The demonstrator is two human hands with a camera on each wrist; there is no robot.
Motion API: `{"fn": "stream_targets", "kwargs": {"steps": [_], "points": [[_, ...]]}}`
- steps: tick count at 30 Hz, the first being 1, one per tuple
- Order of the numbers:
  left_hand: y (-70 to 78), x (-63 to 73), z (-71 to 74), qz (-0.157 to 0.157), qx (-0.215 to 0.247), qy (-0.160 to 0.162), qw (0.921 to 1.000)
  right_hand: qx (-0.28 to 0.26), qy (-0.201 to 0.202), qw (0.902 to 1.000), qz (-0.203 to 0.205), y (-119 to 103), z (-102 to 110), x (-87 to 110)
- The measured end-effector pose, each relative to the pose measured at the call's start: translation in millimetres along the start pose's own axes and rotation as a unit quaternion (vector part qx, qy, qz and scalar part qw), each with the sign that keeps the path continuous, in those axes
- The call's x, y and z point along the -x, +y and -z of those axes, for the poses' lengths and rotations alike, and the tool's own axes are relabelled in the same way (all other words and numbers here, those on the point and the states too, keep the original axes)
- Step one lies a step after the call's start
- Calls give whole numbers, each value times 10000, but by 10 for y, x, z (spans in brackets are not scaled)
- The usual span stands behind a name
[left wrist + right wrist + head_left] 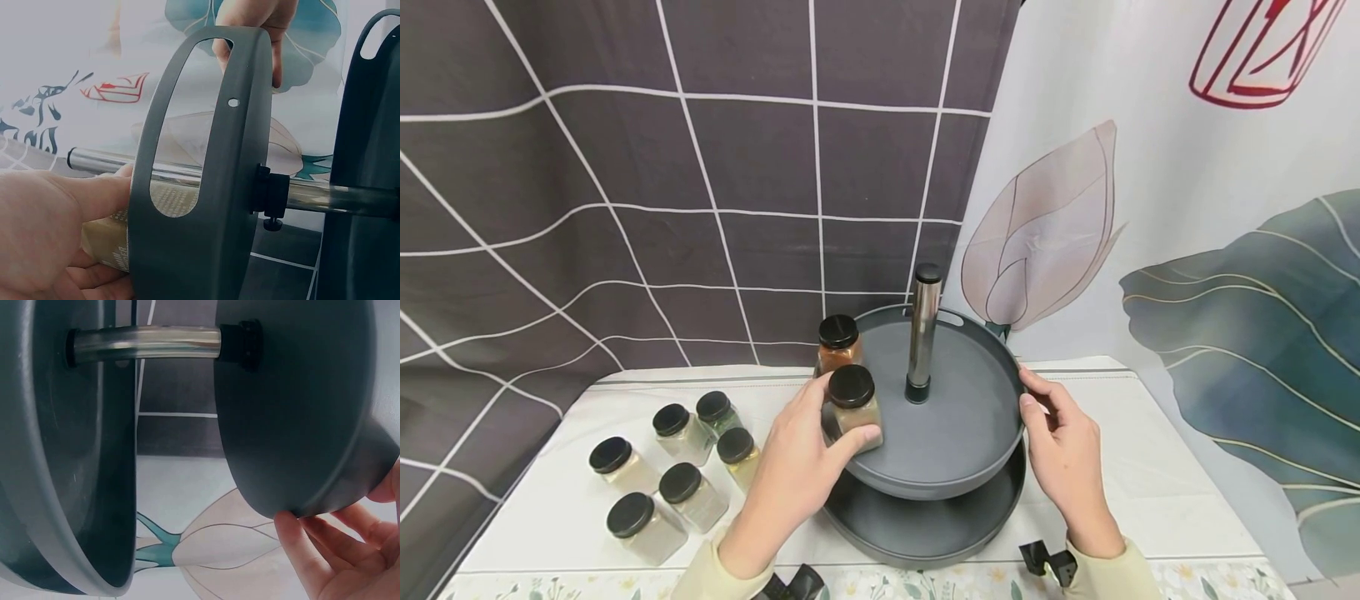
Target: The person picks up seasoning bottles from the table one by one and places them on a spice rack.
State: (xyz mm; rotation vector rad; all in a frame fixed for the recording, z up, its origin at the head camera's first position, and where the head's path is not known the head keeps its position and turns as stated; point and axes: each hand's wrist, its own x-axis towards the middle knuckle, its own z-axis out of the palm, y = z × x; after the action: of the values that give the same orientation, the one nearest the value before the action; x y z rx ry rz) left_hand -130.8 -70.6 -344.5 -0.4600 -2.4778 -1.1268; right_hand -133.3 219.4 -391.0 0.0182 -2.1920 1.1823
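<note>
The left hand point(797, 446) has its fingers gripping a squarish clear jar point(859, 419), roughly upright, black lid point(852, 386) skyward, at the round grey upper tray's point(973, 425) eight o'clock. The right hand point(1063, 446) pinches its three-o'clock rim. A shiny metal pole point(924, 333) stands vertical.

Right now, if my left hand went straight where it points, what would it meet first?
Probably the orange-brown jar, just beyond the beige jar your left hand holds; depth is unclear.
</note>
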Motion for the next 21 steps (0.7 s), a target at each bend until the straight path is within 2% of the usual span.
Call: {"fn": "stream_targets", "kwargs": {"steps": [12, 21], "points": [[-9, 14, -10, -76, -59, 6, 10000, -79, 102, 9999, 90, -3, 4, 8], [-45, 42, 73, 320, 165, -96, 9993, -46, 154, 9998, 80, -9, 5, -5]]}}
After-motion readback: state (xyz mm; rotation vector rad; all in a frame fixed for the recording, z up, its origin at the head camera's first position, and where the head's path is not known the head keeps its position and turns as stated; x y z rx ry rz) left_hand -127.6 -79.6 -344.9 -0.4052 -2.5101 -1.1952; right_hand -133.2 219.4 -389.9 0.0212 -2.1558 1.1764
